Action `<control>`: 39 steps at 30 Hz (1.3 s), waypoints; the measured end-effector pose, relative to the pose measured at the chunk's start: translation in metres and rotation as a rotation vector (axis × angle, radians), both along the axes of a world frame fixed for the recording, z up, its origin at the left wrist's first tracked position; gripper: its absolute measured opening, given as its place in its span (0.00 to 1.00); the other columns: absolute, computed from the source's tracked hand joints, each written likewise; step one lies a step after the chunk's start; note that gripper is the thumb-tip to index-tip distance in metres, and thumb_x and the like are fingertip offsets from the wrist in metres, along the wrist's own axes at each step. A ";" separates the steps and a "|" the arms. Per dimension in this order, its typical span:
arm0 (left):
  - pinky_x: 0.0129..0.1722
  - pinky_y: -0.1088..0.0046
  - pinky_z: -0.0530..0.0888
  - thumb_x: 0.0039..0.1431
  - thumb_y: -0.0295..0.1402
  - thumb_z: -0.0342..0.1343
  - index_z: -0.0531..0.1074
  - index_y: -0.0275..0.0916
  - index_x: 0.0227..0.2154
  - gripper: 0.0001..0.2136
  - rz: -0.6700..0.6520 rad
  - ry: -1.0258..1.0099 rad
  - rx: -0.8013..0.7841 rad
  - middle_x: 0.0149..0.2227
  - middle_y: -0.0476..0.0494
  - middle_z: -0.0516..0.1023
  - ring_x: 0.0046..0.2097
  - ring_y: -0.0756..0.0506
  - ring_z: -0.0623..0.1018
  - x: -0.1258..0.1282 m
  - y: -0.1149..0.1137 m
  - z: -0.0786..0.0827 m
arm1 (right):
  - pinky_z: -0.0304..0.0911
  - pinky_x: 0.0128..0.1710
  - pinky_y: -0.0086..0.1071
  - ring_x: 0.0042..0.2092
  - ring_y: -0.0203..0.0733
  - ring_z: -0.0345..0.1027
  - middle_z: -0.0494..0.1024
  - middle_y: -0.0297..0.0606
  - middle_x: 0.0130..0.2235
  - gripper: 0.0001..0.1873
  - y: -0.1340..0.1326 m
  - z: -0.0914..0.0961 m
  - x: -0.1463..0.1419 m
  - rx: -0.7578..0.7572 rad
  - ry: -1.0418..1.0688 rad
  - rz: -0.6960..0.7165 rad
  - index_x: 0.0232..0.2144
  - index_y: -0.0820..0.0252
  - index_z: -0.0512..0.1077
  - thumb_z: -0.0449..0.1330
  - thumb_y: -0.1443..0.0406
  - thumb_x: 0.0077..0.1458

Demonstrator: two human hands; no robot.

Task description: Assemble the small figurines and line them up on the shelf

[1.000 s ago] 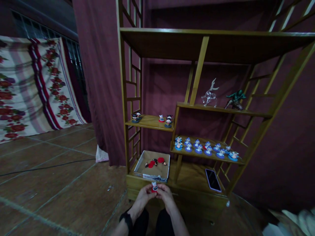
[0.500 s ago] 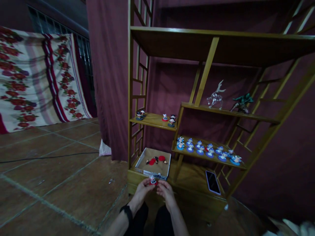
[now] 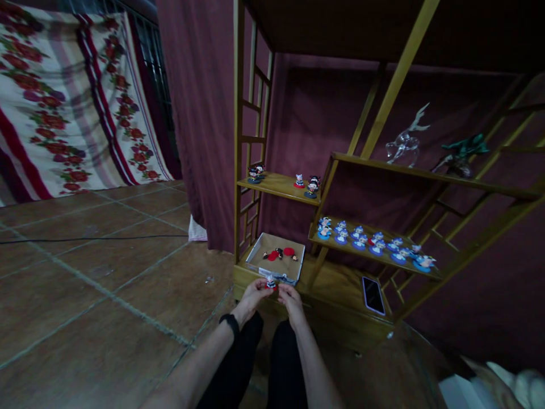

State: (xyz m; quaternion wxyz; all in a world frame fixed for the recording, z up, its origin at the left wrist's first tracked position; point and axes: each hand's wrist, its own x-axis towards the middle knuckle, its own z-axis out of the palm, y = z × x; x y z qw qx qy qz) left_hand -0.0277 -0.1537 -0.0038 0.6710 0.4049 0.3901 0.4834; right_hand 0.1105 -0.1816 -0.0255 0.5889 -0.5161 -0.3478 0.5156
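Observation:
A small white figurine [image 3: 271, 282] on a red base is held upright in front of the box. My left hand [image 3: 254, 296] pinches it from the left side. On its right, my right hand [image 3: 291, 299] has its fingertips closed at the edge of the red base. Just beyond both hands stands a shallow open box [image 3: 251, 257], holding several red and black figurine pieces [image 3: 279, 254] that lie on its bottom. A similar white figurine on a red base [image 3: 299, 181] stands on the small upper shelf [image 3: 276, 186].
Dark-haired figurines [image 3: 254, 173] stand at both ends of the small shelf. Several blue-based figurines [image 3: 360, 241] line the lower right shelf. A phone [image 3: 373, 295] lies on the cabinet top. A clear deer [image 3: 404, 144] and a green ornament [image 3: 464, 155] stand higher up.
The view has tilted down and shifted left, so the shelves sit higher and farther right. Both hands stay at the figurine in front of the box, with little change in grip.

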 end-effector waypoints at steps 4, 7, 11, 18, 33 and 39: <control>0.39 0.71 0.67 0.33 0.29 0.65 0.73 0.32 0.33 0.18 -0.070 0.014 0.036 0.32 0.41 0.78 0.34 0.46 0.75 -0.001 0.001 0.001 | 0.64 0.32 0.31 0.35 0.39 0.67 0.75 0.38 0.36 0.21 0.003 0.002 -0.004 -0.011 0.005 0.028 0.34 0.59 0.72 0.63 0.55 0.37; 0.39 0.71 0.67 0.35 0.31 0.65 0.73 0.33 0.34 0.19 -0.102 0.023 0.059 0.33 0.41 0.78 0.34 0.46 0.75 -0.002 0.002 0.003 | 0.64 0.32 0.31 0.33 0.37 0.67 0.75 0.37 0.34 0.21 0.005 0.005 -0.007 -0.019 0.002 0.036 0.34 0.59 0.72 0.63 0.55 0.36; 0.39 0.72 0.67 0.35 0.32 0.65 0.74 0.34 0.35 0.19 -0.098 0.048 0.078 0.33 0.42 0.77 0.34 0.47 0.74 -0.002 0.004 0.002 | 0.63 0.29 0.29 0.30 0.36 0.67 0.74 0.34 0.30 0.20 0.010 0.006 -0.009 -0.040 -0.007 0.047 0.32 0.59 0.72 0.63 0.54 0.35; 0.33 0.74 0.68 0.33 0.30 0.65 0.73 0.35 0.33 0.18 -0.080 0.078 0.120 0.29 0.46 0.76 0.30 0.49 0.73 0.003 0.010 -0.011 | 0.61 0.27 0.29 0.28 0.36 0.67 0.74 0.32 0.26 0.16 0.017 0.003 -0.014 -0.045 0.040 0.061 0.27 0.59 0.70 0.63 0.56 0.35; 0.34 0.71 0.69 0.33 0.30 0.65 0.71 0.35 0.28 0.15 -0.095 0.252 0.245 0.28 0.44 0.76 0.31 0.46 0.74 0.007 0.019 -0.021 | 0.60 0.24 0.28 0.27 0.36 0.66 0.74 0.32 0.27 0.16 0.024 -0.008 -0.011 -0.030 0.018 0.095 0.26 0.59 0.68 0.65 0.57 0.32; 0.37 0.71 0.69 0.33 0.31 0.64 0.69 0.36 0.29 0.16 -0.030 0.360 0.318 0.32 0.43 0.76 0.36 0.44 0.74 0.006 0.011 -0.008 | 0.59 0.22 0.27 0.25 0.35 0.65 0.73 0.32 0.24 0.18 0.024 -0.006 -0.015 -0.004 -0.011 0.092 0.23 0.60 0.68 0.65 0.56 0.31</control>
